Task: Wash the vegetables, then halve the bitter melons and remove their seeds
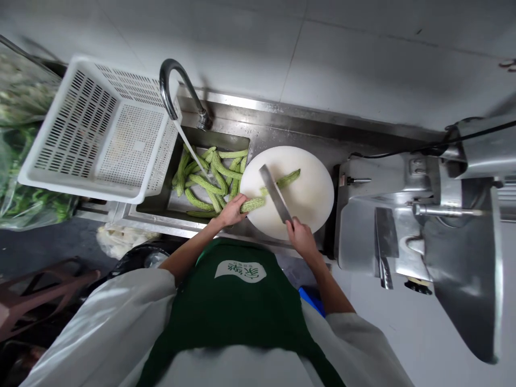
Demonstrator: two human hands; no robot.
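My left hand [233,210] is closed round one end of a long, pale green ribbed gourd [253,204] at the left edge of a round white cutting board [312,199]. In my right hand [301,237] is the handle of a cleaver [274,192], its broad blade slanting over the board. Beyond the blade lies another length of gourd [289,178]; whether the two lengths are still joined is hidden. Several similar gourds [205,183] lie in the steel sink [159,203] to the left, under water running from a curved tap [177,72].
A white perforated basket [84,185] rests at the sink's left side. Bagged green vegetables [36,199] are at the far left. To the board's right stands a metal slicing machine [363,226] with a second cleaver [386,236] lying on it. A tiled wall [342,70] runs behind.
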